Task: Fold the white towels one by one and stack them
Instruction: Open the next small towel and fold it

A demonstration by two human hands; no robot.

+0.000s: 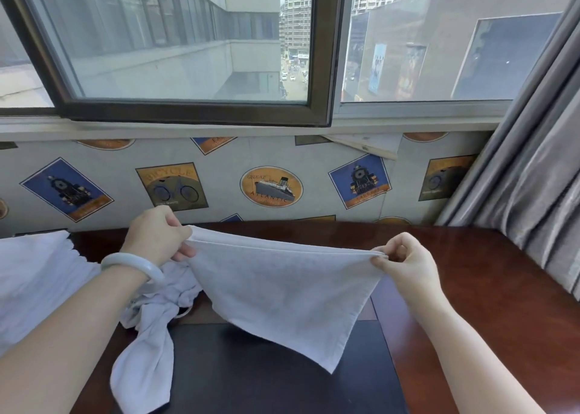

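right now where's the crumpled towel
In the head view the crumpled towel lies left of centre on the table, below the left hand and partly behind the stretched towel.

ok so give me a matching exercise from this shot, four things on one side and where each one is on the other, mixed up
Things
1. stretched towel
2. crumpled towel
3. pale bangle
4. grey curtain

Places
A. hanging at the right edge of the view
B. worn on the arm just behind the left hand
C. lying on the dark table
D. pinched at its top corners by the left hand and the right hand

Pairs: 1-D, 2-C, 3-B, 4-A
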